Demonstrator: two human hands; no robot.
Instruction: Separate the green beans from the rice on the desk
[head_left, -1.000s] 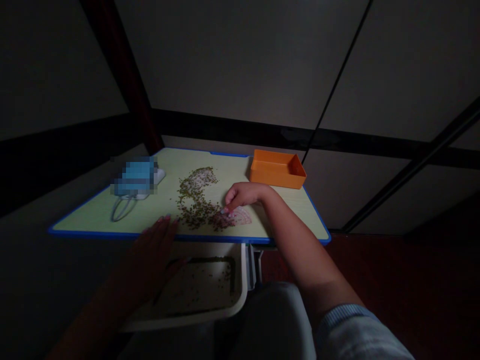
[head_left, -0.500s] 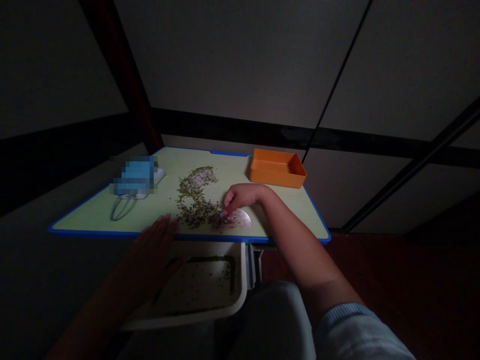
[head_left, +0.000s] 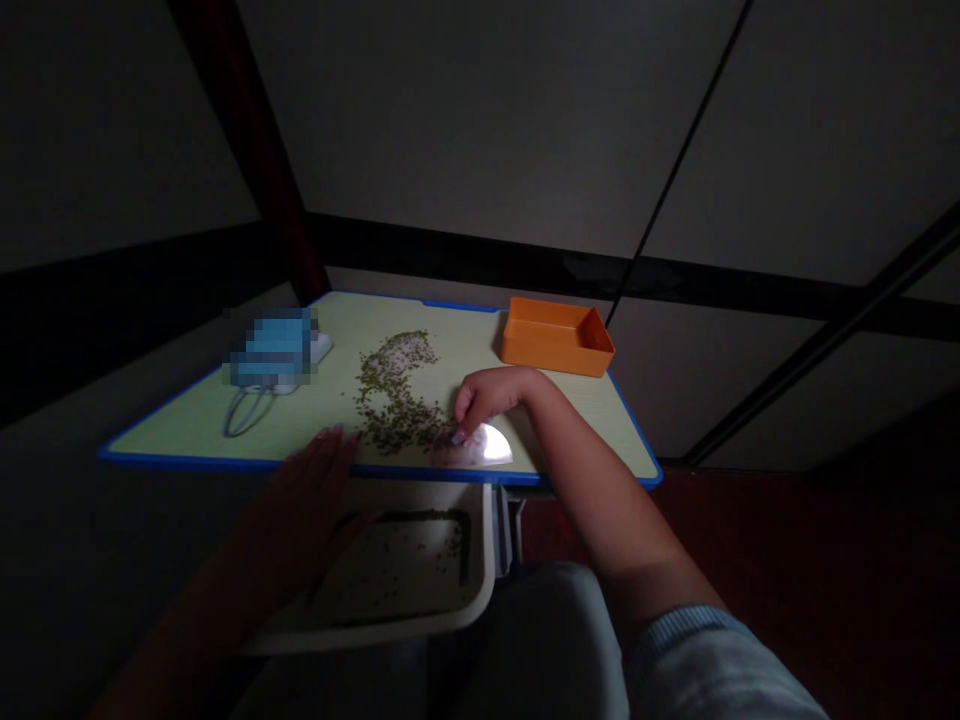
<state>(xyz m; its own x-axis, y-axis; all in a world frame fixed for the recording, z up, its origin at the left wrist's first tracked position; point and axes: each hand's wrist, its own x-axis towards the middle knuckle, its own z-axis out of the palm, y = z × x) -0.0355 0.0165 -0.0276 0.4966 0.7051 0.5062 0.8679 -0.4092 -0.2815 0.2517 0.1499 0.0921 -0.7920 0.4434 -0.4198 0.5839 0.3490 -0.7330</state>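
Note:
My right hand (head_left: 487,393) is closed, its fingertips pinching a clear half-round plastic piece (head_left: 491,445) that lies low over the table near the front edge. Small dark green and brown bits, like seeds or dried grains, make a curved pile (head_left: 397,385) on the tabletop; its near end reaches the plastic piece. My left hand (head_left: 311,485) lies with fingers stretched out at the front edge, left of the pile, holding nothing. Below it, a white bin (head_left: 486,560) with some of the same bits inside sits under the table edge, partly covered by that hand.
An orange open box (head_left: 555,357) stands at the back right of the pale table (head_left: 187,430), which has a blue rim. A blurred-out blue and white object with a loop (head_left: 274,350) is at the left. Wall panels rise behind.
My right hand and the plastic piece have shifted slightly to the right. The plastic now shows a bright glare, and the reddish gleam near the fingertips is gone. My left hand stays in place.

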